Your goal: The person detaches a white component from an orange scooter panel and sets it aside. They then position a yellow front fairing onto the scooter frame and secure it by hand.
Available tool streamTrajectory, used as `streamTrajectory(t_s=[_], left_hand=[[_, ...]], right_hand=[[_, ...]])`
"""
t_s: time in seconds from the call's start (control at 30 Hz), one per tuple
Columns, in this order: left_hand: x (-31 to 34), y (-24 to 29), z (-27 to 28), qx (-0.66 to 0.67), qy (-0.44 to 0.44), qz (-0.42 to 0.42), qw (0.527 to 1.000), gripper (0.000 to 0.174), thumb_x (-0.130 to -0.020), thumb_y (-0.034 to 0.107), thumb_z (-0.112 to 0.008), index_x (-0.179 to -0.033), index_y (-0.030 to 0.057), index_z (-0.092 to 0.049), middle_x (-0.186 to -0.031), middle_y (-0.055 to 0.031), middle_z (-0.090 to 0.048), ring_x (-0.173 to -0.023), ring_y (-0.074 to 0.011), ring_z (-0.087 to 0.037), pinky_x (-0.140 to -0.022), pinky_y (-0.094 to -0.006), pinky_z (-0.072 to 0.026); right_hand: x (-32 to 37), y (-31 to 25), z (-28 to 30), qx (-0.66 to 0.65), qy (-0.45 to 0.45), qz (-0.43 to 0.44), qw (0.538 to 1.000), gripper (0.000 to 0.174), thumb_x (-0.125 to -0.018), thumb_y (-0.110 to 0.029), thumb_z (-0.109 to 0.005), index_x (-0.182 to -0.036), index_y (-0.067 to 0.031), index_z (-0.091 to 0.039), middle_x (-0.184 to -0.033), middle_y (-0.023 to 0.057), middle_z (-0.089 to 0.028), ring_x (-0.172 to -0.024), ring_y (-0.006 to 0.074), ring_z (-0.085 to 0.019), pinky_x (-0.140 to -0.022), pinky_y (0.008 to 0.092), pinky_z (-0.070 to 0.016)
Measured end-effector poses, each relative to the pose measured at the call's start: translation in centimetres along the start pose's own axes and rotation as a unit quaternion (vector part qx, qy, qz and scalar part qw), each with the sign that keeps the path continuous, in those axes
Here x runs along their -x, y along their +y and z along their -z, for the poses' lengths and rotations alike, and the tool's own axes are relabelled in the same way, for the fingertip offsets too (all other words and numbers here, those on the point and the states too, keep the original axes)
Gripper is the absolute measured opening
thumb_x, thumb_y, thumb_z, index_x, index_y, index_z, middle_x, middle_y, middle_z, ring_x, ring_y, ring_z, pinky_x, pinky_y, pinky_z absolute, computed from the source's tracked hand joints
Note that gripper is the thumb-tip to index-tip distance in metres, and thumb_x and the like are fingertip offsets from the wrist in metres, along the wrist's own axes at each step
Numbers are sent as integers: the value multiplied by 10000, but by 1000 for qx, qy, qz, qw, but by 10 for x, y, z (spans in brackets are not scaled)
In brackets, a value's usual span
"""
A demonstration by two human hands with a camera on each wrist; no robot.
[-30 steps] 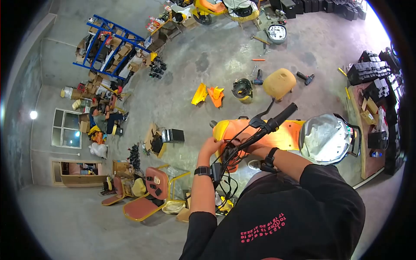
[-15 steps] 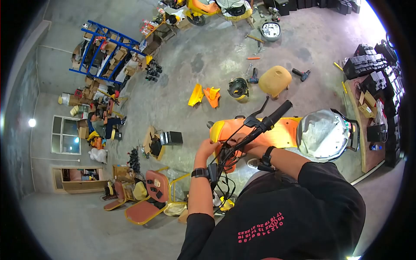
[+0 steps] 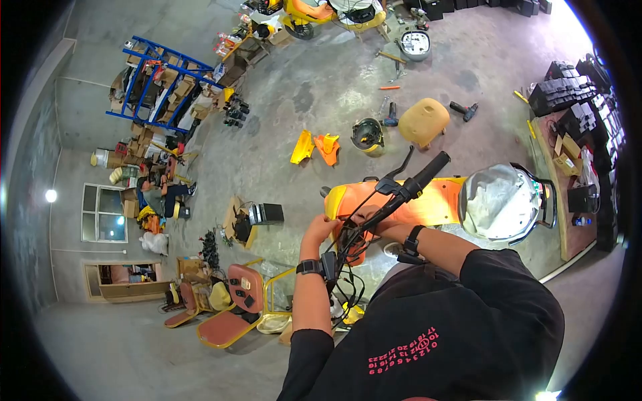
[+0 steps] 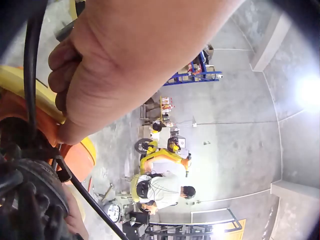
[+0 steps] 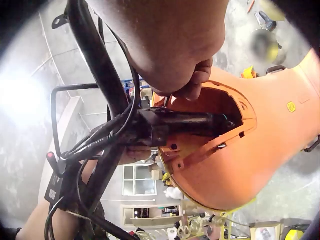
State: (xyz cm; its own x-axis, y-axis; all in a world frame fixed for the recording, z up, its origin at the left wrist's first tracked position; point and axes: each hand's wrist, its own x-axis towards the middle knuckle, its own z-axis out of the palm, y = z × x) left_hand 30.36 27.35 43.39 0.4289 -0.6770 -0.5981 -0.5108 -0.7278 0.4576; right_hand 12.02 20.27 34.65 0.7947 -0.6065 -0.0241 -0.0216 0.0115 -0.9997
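Observation:
An orange and yellow scooter body [image 3: 414, 202] lies beneath a black handlebar [image 3: 428, 172]. My left hand [image 3: 319, 230] is at the body's front end; in the left wrist view this hand [image 4: 100, 85] has curled fingers at the yellow edge, its thumb against the orange panel [image 4: 82, 159]. Across the cables [image 3: 351, 240], my right hand [image 3: 366, 217] reaches in beside the steering stem. The right wrist view shows that hand [image 5: 192, 82] with bent fingers at the opening of the orange body [image 5: 240, 175], next to the black stem [image 5: 185, 121]. Its fingertips and whatever they touch are partly hidden.
A silver-covered rear part [image 3: 498, 204] sits at the right end of the scooter. Beyond are a tan seat [image 3: 424, 122], a helmet-like bowl [image 3: 367, 135], a drill [image 3: 465, 110] and yellow-orange panels [image 3: 303, 147]. Chairs [image 3: 231, 327] stand at lower left; another person [image 4: 167, 190] is farther off.
The head view has shifted slightly, moving the surroundings within it. Both hands stay at the front of the scooter, with little visible change in their grip.

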Motion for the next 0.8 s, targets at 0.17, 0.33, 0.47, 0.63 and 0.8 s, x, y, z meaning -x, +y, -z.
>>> streamTrajectory(t_s=[0.17,0.33,0.47,0.63,0.8], left_hand=[[5,8,4,-7,-20,48,999,361,-752,319,-704,-820,-21,-602,-689,-95,-603,-593,-180,-570,-535,-336,-453],[1,3,3,-13,-8,34,999,369,-747,324,-710,-812,-22,-602,-691,-97,-604,-588,-184,-568,-526,-338,-450],[1,2,3,-4,-2,31,1000,380,-732,330,-726,-805,-20,-599,-692,-97,-607,-585,-193,-572,-522,-341,-451],[-1,-2,1,-10,6,20,1000,369,-736,329,-738,-797,3,-578,-629,-62,-550,-517,-155,-508,-468,-317,-397],[-12,-13,-5,-24,91,-152,984,307,-751,274,-735,-838,30,-570,-575,-28,-508,-504,-120,-469,-472,-302,-383]], right_hand=[[0,9,-1,-30,-9,23,999,266,-933,-232,-542,-927,9,-655,-765,70,-633,-702,149,-579,-648,291,-456],[1,13,-1,-24,-27,24,999,262,-938,-236,-541,-973,2,-647,-814,82,-641,-742,156,-589,-680,294,-462],[0,9,-3,-8,-13,17,1000,249,-924,-225,-553,-976,3,-638,-831,91,-641,-752,165,-592,-688,296,-464],[-1,11,-4,12,4,14,1000,213,-904,-195,-575,-958,3,-634,-840,99,-636,-753,174,-590,-690,296,-467],[5,-3,-4,-112,16,1,994,99,-877,-71,-600,-937,3,-628,-827,52,-615,-748,136,-573,-679,268,-462]])
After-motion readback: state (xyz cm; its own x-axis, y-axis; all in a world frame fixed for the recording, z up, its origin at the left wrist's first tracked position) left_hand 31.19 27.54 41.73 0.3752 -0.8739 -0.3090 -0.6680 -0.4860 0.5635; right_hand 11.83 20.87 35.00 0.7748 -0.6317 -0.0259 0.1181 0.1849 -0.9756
